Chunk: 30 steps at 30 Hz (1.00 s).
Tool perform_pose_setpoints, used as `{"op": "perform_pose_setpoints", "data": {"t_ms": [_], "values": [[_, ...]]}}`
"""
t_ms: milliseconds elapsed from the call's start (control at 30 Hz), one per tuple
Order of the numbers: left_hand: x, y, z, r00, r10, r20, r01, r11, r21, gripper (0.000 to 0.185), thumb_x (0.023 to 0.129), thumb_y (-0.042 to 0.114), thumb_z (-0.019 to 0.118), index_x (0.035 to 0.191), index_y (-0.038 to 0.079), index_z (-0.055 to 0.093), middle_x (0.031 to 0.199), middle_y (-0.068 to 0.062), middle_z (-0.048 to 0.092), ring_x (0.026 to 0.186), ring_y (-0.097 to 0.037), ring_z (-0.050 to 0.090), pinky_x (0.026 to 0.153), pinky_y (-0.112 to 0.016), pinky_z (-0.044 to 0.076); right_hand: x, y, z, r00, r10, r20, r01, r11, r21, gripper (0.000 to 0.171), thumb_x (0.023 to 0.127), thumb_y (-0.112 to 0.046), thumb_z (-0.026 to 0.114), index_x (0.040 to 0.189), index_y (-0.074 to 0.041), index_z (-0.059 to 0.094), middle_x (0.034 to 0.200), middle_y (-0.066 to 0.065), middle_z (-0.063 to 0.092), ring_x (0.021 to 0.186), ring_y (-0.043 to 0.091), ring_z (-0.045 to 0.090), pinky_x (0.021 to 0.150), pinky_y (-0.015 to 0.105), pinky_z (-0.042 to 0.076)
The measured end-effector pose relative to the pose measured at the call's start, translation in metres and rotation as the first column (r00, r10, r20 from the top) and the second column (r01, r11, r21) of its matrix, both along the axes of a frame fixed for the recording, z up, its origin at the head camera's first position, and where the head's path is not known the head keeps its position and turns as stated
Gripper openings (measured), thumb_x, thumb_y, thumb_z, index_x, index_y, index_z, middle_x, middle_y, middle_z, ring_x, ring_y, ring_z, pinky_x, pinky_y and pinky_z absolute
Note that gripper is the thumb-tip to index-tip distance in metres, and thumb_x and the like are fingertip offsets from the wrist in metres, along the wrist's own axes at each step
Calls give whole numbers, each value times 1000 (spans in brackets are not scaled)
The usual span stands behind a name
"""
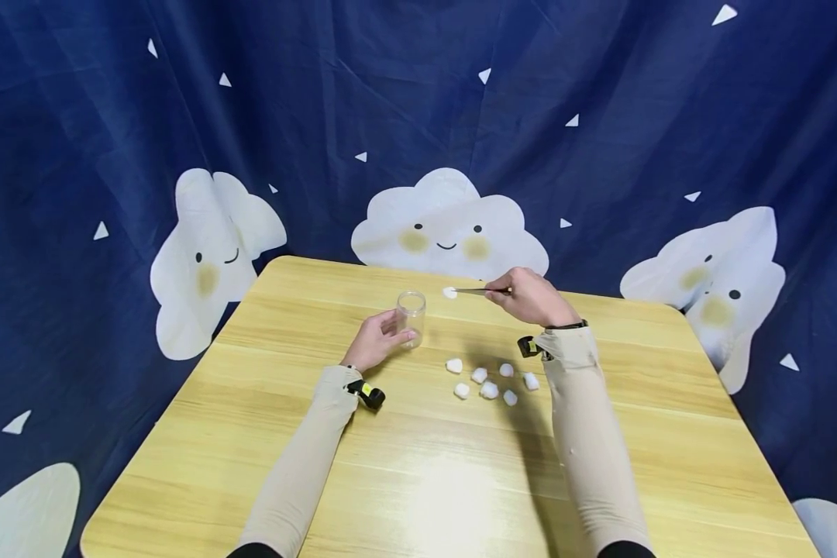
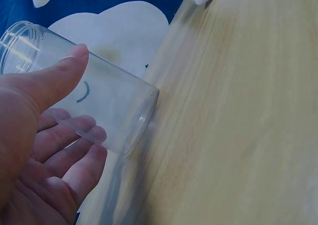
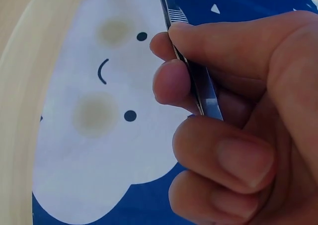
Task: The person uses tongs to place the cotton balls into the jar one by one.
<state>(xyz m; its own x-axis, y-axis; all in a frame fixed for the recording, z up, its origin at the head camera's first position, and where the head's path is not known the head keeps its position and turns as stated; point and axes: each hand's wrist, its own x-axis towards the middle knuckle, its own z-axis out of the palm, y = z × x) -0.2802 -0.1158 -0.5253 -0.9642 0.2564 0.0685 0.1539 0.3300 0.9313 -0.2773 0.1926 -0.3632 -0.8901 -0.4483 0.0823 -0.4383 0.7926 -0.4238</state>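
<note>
One cotton ball (image 1: 449, 292) hangs in the tweezers (image 1: 481, 291) my right hand (image 1: 530, 298) pinches, beside the jar (image 1: 411, 316) my left hand (image 1: 377, 341) grips on the surface (image 1: 418, 465); I judge slackened fingers could drop it short of the mouth.

1. A staged recording corner rather than a lived-in room – a dark blue fabric backdrop (image 1: 418, 101) printed with smiling white clouds hangs in folds behind.
2. One light wooden table with rounded corners (image 1: 453, 465) – nothing else furnishes it.

Clear jar (image 1: 411, 318) upright (open-topped), cotton ball (image 1: 449, 292) in tweezers (image 1: 484, 291)
</note>
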Motion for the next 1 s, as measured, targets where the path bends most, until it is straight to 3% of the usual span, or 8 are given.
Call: {"op": "perform_pose_setpoints", "data": {"t_ms": [333, 633, 733, 900, 1000], "values": [[-1, 0, -1, 1000, -11, 0, 11, 1000, 3, 66, 92, 31, 80, 148, 8, 55, 151, -15, 58, 138, -34, 59, 118, -44, 50, -3, -14, 2, 1000, 29, -11, -29, 1000, -11, 21, 101, -16, 66, 115, -6, 80, 114, 15, 79, 84, 20, 71, 73, 33, 53], [-1, -1, 0, 1000, -11, 2, 11, 1000, 5, 67, 92, 30, 80, 149, 6, 54, 152, -16, 57, 138, -35, 58, 119, -45, 49, -8, -25, 3, 998, 52, 20, -52, 999, -13, 20, 101, -15, 66, 114, -6, 80, 111, 15, 80, 71, 16, 61, 63, 29, 45], [-1, -1, 0, 1000, -16, 2, 16, 1000, 11, 67, 92, 29, 80, 149, 6, 54, 153, -16, 56, 139, -35, 58, 119, -45, 49, -10, -28, 2, 998, 61, 20, -60, 998, -17, 21, 101, -14, 66, 114, -6, 80, 113, 16, 79, 74, 18, 65, 65, 31, 48], [-2, -1, -1, 1000, -23, -7, 23, 1000, 7, 66, 92, 29, 79, 149, 6, 54, 152, -16, 57, 139, -35, 58, 119, -45, 49, -14, -34, -1, 997, 82, -6, -82, 997, -3, 21, 101, -15, 66, 114, -7, 80, 114, 14, 79, 88, 21, 73, 80, 38, 60], [-2, -1, -2, 1000, -28, -14, 28, 1000, 5, 66, 92, 31, 79, 149, 7, 54, 152, -16, 57, 139, -34, 58, 119, -44, 49, -16, -38, -3, 996, 89, -6, -89, 996, -1, 20, 101, -15, 66, 112, -8, 81, 110, 12, 80, 86, 20, 72, 80, 39, 61]]}}
